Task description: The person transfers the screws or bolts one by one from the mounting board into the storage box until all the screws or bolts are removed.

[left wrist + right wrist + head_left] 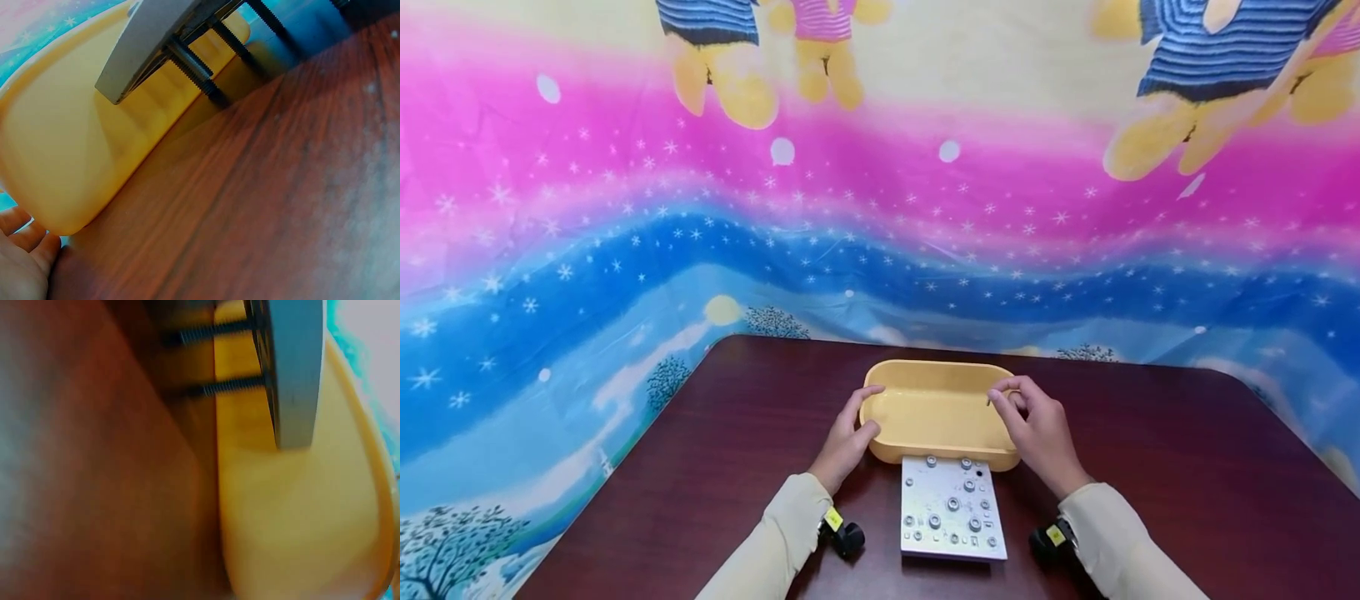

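Observation:
A yellow oblong tray [940, 454] stands on the table. My left hand [847, 442] holds its left end, thumb and forefinger over the rim; in the left wrist view its fingers [28, 237] lie against the outer wall. Over the tray's right end, my right hand [1037, 429] has thumb and forefinger together, pinching a small dark piece [989, 402] too small to identify. In front of the tray is a silver metal plate [951, 542] carrying several socket-head screws [952, 504]. Threaded shanks [231, 40] stick out below the plate. The right wrist view shows no fingers.
The dark red-brown wooden table [1187, 467] extends to both sides of the arms. Behind it hangs a printed cloth [880, 250] with snowflakes and cartoon figures. One dark hole [979, 473] shows near the plate's far right corner.

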`<state>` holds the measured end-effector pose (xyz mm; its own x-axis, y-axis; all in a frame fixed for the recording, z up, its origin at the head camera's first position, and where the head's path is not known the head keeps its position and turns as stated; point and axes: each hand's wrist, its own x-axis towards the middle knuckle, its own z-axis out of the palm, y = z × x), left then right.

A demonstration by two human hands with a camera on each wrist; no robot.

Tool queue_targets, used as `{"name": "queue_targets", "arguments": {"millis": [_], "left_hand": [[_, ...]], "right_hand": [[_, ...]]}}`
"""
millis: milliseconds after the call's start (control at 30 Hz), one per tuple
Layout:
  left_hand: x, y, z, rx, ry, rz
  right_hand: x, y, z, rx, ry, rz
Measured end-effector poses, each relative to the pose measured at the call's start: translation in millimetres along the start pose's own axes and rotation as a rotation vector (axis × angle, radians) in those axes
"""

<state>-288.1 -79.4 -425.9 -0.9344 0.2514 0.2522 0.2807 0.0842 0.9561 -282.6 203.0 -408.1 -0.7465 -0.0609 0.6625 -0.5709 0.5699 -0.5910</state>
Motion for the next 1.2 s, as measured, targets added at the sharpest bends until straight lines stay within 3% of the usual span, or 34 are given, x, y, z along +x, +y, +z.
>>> {"name": "queue_targets", "arguments": {"millis": [367,667,800,1200], "left_hand": [[3.0,-5.0,3.4,0.029,-0.002,-0.029],[13.0,-34.9,1.1,0.059,0.034,-0.007],[12.6,-36.1,-2.4,0.073,0.067,0.001],[11.9,-32.0,1.9,0.057,0.056,0.018]], "right_hand": [[10,8,10.5,-0.111,-0.147,0.063],[10,8,15.2,-0.154,-0.140,0.098],[11,7,19.5,-0.172,-0.145,0.087],[10,6,15.9,-0.187,-0.151,0.111]]}}
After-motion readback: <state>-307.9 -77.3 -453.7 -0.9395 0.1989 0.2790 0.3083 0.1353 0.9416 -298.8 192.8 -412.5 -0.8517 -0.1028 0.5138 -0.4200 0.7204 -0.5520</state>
